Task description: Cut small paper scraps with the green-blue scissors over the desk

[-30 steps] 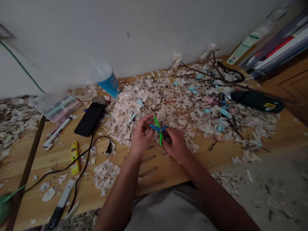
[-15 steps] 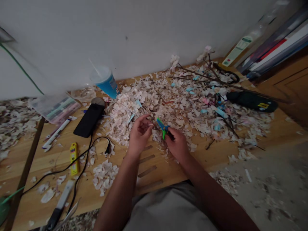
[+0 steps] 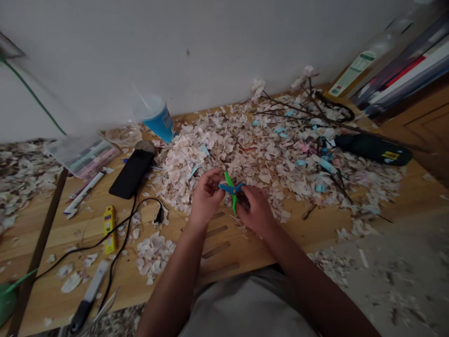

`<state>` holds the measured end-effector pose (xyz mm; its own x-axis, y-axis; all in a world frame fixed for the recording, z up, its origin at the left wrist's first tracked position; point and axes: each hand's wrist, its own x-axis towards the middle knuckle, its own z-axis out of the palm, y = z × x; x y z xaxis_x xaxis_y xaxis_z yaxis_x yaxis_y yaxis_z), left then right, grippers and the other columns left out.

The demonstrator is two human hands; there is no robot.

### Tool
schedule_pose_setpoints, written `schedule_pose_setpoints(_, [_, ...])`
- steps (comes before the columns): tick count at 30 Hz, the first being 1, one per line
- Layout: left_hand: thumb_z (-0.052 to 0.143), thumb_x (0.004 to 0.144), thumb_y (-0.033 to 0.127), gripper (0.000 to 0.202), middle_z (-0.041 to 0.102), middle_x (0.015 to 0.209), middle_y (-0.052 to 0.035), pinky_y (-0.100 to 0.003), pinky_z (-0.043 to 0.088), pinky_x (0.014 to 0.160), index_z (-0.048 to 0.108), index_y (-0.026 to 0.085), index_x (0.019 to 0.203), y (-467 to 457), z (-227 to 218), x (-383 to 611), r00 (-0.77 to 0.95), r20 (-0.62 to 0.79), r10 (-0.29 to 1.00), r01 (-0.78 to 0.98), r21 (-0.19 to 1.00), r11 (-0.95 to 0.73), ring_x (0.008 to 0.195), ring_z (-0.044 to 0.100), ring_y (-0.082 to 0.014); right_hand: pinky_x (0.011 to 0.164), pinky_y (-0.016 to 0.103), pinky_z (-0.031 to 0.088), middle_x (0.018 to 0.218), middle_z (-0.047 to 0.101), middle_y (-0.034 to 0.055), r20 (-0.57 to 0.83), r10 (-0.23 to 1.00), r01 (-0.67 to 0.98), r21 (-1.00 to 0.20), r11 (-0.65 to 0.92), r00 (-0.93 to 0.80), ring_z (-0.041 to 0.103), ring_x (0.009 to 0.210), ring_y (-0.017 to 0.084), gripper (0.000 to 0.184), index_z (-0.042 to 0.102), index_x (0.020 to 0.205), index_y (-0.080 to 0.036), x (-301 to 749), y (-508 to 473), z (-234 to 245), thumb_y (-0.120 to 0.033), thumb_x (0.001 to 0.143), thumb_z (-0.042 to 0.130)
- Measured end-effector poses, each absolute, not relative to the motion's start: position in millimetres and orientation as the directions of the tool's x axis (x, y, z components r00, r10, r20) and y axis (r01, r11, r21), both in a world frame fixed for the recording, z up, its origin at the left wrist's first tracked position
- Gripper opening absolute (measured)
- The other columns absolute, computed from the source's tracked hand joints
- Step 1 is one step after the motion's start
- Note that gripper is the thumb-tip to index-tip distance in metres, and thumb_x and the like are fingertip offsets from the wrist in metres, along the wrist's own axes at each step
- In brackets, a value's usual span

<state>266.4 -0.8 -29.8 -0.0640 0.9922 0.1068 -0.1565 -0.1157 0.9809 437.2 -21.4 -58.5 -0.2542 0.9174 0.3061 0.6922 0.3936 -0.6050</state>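
My right hand [image 3: 257,208] is closed around a pair of small green and blue scissors [image 3: 232,189]. Their blades are spread apart and point toward my left hand [image 3: 206,194], with the tips close to its fingers. The fingers of that left hand are pinched together; what lies between them is too small to make out. Both hands hover over the near edge of a wide heap of pale pinkish petals [image 3: 196,150] on the wooden table [image 3: 252,248].
Left of my hands are a black phone [image 3: 132,173], a yellow box cutter pack [image 3: 109,229], a dark cable [image 3: 117,229] and a blue cup [image 3: 159,122]. Flowering twigs [image 3: 308,111] and a dark pouch [image 3: 373,149] lie to the right. A bottle [image 3: 361,65] leans behind.
The scissors have opened wide and shifted left, so their blades now reach my left hand's fingertips. The left hand stays pinched in nearly the same place.
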Motion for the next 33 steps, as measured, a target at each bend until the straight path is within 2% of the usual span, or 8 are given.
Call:
schedule_pose_setpoints(4, [0.065, 0.078, 0.009, 0.048, 0.067, 0.097, -0.0019, -0.027, 0.05, 0.082, 0.063, 0.026, 0.123, -3.3, -25.0, 260.2, -0.048, 0.184, 0.982, 0.07, 0.981, -0.18, 0.087, 0.063, -0.0129, 0.09, 0.049, 0.043, 0.106, 0.07, 0.0142, 0.301, 0.919, 0.701, -0.597, 0.389, -0.254, 0.064, 0.101, 0.032, 0.036, 0.056, 0.114, -0.02, 437.5, -20.8, -58.6, -0.023, 0.079, 0.057])
schedule_pose_setpoints(7, [0.067, 0.078, 0.012, 0.045, 0.069, 0.1, -0.0035, -0.027, 0.05, 0.083, 0.064, 0.025, 0.121, -3.1, -20.1, 259.0, -0.088, 0.159, 0.983, 0.075, 0.985, -0.153, 0.091, 0.064, -0.0144, 0.089, 0.048, 0.044, 0.102, 0.069, 0.0129, 0.316, 0.92, 0.688, -0.615, 0.384, -0.232, 0.064, 0.099, 0.031, 0.033, 0.056, 0.113, -0.019, 437.2, -19.6, -59.3, -0.023, 0.08, 0.057])
schedule_pose_setpoints(10, [0.076, 0.076, 0.023, 0.037, 0.072, 0.094, -0.0045, -0.027, 0.053, 0.077, 0.066, 0.021, 0.111, -0.8, -19.1, 262.1, -0.159, -0.021, 0.987, -0.14, 0.99, -0.001, 0.085, 0.068, -0.0147, 0.085, 0.045, 0.046, 0.093, 0.068, 0.0089, 0.352, 0.923, 0.649, -0.668, 0.365, -0.158, 0.064, 0.09, 0.028, 0.027, 0.057, 0.106, -0.021, 437.5, -20.1, -59.3, -0.024, 0.08, 0.058])
schedule_pose_setpoints(14, [0.087, 0.063, 0.031, 0.045, 0.076, 0.084, -0.0045, -0.027, 0.055, 0.069, 0.065, 0.017, 0.099, -0.3, -25.1, 268.0, -0.089, -0.358, 0.93, -0.424, 0.858, 0.29, 0.074, 0.071, -0.0161, 0.079, 0.039, 0.049, 0.087, 0.066, 0.0035, 0.366, 0.926, 0.525, -0.808, 0.266, 0.094, 0.061, 0.078, 0.021, 0.023, 0.06, 0.107, -0.024, 441.0, -25.6, -56.9, -0.026, 0.084, 0.058])
schedule_pose_setpoints(17, [0.092, 0.055, 0.029, 0.05, 0.076, 0.079, -0.0038, -0.028, 0.057, 0.069, 0.065, 0.016, 0.094, -1.7, -29.5, 270.5, -0.066, -0.435, 0.898, -0.49, 0.798, 0.351, 0.072, 0.072, -0.0164, 0.08, 0.037, 0.051, 0.096, 0.067, 0.0038, 0.356, 0.896, 0.384, -0.891, 0.24, 0.266, 0.061, 0.082, 0.02, 0.031, 0.06, 0.118, -0.025, 444.1, -28.6, -54.7, -0.028, 0.087, 0.059])
schedule_pose_setpoints(23, [0.093, 0.054, 0.03, 0.051, 0.073, 0.074, 0.0006, -0.027, 0.057, 0.067, 0.065, 0.017, 0.094, -2.4, -29.6, 274.7, -0.059, -0.415, 0.908, -0.513, 0.792, 0.329, 0.064, 0.069, -0.0128, 0.076, 0.034, 0.054, 0.098, 0.07, 0.0039, 0.233, 0.947, 0.283, -0.945, 0.166, 0.222, 0.064, 0.081, 0.018, 0.028, 0.065, 0.113, -0.024, 441.9, -25.8, -51.3, -0.03, 0.086, 0.062])
schedule_pose_setpoints(29, [0.09, 0.063, 0.032, 0.044, 0.073, 0.079, -0.001, -0.021, 0.05, 0.063, 0.068, 0.016, 0.098, -7.1, -22.9, 279.6, 0.084, -0.27, 0.959, -0.322, 0.904, 0.282, 0.067, 0.066, -0.0105, 0.071, 0.035, 0.059, 0.093, 0.077, 0.0045, -0.003, 0.997, -0.126, -0.992, 0.007, 0.078, 0.072, 0.082, 0.021, 0.032, 0.068, 0.105, -0.024, 436.7, -19.8, -47.8, -0.04, 0.078, 0.075])
schedule_pose_setpoints(33, [0.088, 0.066, 0.035, 0.042, 0.072, 0.08, -0.0013, -0.023, 0.051, 0.066, 0.068, 0.017, 0.099, -4.0, -25.8, 279.0, 0.128, -0.24, 0.962, -0.329, 0.905, 0.269, 0.069, 0.066, -0.0113, 0.071, 0.035, 0.061, 0.091, 0.077, 0.0037, -0.041, 0.997, -0.154, -0.988, -0.029, 0.073, 0.073, 0.082, 0.021, 0.035, 0.07, 0.101, -0.024, 437.0, -15.5, -46.3, -0.04, 0.071, 0.081])
